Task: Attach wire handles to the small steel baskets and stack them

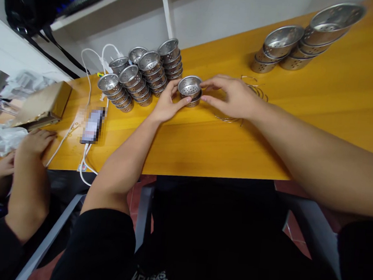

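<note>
A short stack of perforated metal cups (190, 88) stands on the yellow table in front of me. My left hand (169, 102) holds the stack from its left side, thumb at the front. On the other side my right hand (225, 93) has thumb and fingers apart, its fingertips close to the rim or just touching it. Thin metal wire rings (258, 90) lie on the table beside and partly beneath my right hand and forearm. Left of the cups stand several taller stacks of similar cups (130, 77).
More cup stacks (281, 41) stand at the back right. A phone (93, 125) with white cables, a cardboard box (44, 103) and plastic bags (1, 141) are on the left. Another person's hands and arms (29, 178) rest at the left table edge.
</note>
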Tool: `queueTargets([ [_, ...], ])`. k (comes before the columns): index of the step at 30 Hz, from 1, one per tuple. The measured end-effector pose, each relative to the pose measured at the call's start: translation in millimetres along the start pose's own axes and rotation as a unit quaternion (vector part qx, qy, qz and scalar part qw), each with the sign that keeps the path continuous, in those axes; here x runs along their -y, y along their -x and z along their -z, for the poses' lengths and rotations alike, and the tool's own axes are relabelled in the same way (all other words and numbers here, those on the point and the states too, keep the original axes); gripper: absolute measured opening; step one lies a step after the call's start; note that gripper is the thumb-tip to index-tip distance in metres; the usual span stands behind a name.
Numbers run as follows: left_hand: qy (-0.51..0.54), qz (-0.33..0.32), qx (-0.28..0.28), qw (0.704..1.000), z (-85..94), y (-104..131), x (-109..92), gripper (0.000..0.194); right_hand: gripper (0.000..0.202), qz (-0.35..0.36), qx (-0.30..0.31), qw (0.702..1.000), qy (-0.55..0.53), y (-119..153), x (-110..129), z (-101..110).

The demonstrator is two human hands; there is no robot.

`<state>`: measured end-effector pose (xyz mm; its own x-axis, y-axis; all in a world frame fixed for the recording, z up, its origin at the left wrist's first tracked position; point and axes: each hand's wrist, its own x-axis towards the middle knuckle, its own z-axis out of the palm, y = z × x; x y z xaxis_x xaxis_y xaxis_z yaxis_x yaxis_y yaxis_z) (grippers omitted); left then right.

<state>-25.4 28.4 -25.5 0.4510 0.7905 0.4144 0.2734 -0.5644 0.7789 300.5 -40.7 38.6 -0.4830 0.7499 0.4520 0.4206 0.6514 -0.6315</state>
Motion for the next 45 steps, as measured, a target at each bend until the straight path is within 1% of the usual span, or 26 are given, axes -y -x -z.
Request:
queueTargets([
  [4, 0.000, 0.023, -0.005, 1.000, -1.0, -0.2, 2.0, 0.115, 0.065, 0.002, 0.003, 1.000, 0.014, -1.1, -0.8, 0.0],
  [8, 0.003, 0.046, -0.015, 0.999, -0.7, -0.1, -2.1, 0.121, 0.062, 0.000, 0.003, 1.000, 0.016, -1.0, -3.1, -0.9],
  [14, 0.004, 0.048, -0.023, 0.999, -0.4, 0.4, -6.6, 0.118, 0.054, -0.003, 0.006, 1.000, 0.008, 0.4, -7.4, -0.6],
  [21, -0.010, 0.063, -0.010, 0.998, -0.9, 0.9, -13.5, 0.125, 0.049, -0.010, 0.000, 1.000, -0.001, 0.0, -7.5, -1.7],
  [26, -0.020, 0.061, -0.001, 0.998, -1.1, 1.5, -19.9, 0.122, 0.049, -0.010, 0.002, 1.000, 0.003, -1.2, -7.3, -3.3],
  [30, -0.017, 0.055, 0.013, 0.998, -0.5, 1.9, -20.7, 0.121, 0.053, -0.002, 0.013, 1.000, 0.017, -1.6, -8.5, -3.9],
  [31, -0.024, 0.053, 0.015, 0.998, -0.2, 2.1, -19.9, 0.121, 0.052, 0.001, 0.006, 1.000, 0.027, -2.1, -9.3, -2.5],
  [33, -0.039, 0.046, 0.015, 0.998, 0.6, 2.6, -16.5, 0.120, 0.049, 0.001, -0.026, 0.998, 0.058, -3.6, -12.4, 4.7],
  [36, -0.045, 0.031, 0.016, 0.998, 2.1, 2.4, -8.0, 0.120, 0.044, -0.011, -0.117, 0.984, 0.135, -6.2, -20.4, 28.1],
  [38, -0.042, 0.022, 0.023, 0.999, 3.1, 1.6, -2.0, 0.120, 0.046, -0.031, -0.190, 0.961, 0.199, -8.1, -25.8, 49.4],
  [40, -0.046, 0.017, 0.032, 0.998, 3.7, 0.8, 1.9, 0.121, 0.061, -0.074, -0.233, 0.937, 0.248, -10.3, -27.5, 69.9],
  [42, -0.056, 0.018, 0.043, 0.997, 4.1, 0.4, 3.2, 0.121, 0.069, -0.169, -0.218, 0.920, 0.280, -12.9, -22.8, 85.2],
  [44, -0.069, 0.021, 0.055, 0.996, 4.4, 0.5, 2.9, 0.120, 0.073, -0.263, -0.184, 0.897, 0.303, -15.1, -12.2, 93.3],
  [45, -0.074, 0.022, 0.058, 0.995, 4.6, 0.6, 2.6, 0.119, 0.073, -0.299, -0.168, 0.887, 0.310, -15.9, -5.7, 94.9],
])
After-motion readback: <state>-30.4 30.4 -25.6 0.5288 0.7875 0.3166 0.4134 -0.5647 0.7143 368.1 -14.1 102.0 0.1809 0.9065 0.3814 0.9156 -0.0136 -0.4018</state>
